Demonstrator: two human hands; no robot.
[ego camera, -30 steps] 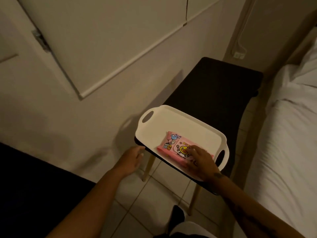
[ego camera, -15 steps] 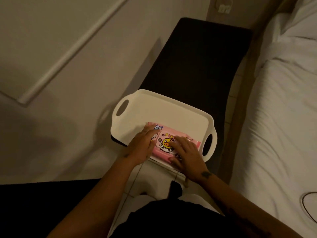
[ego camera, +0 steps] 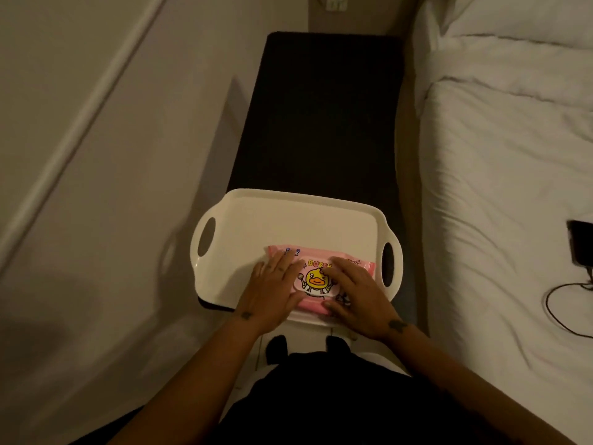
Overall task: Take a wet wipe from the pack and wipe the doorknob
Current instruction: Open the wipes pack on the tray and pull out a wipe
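— Both hands lie flat on the wet wipe pack (ego camera: pixel 316 277)?
— Yes. Left hand (ego camera: pixel 272 287) rests palm down, fingers spread, over its left end; right hand (ego camera: pixel 357 292) covers the right end, fingertips at the white flap with the duck. Neither grips it.
— Where does the pack sit?
— In the near half of the white tray (ego camera: pixel 256 220), close to the front rim.
— And the tray?
— On the near end of the dark desk (ego camera: pixel 321 117), its handles overhanging both long edges.
— Room beyond?
— Bare desk top stretches far past the tray. Wall (ego camera: pixel 144 155) bounds the left, a white bed (ego camera: pixel 497 187) the right.
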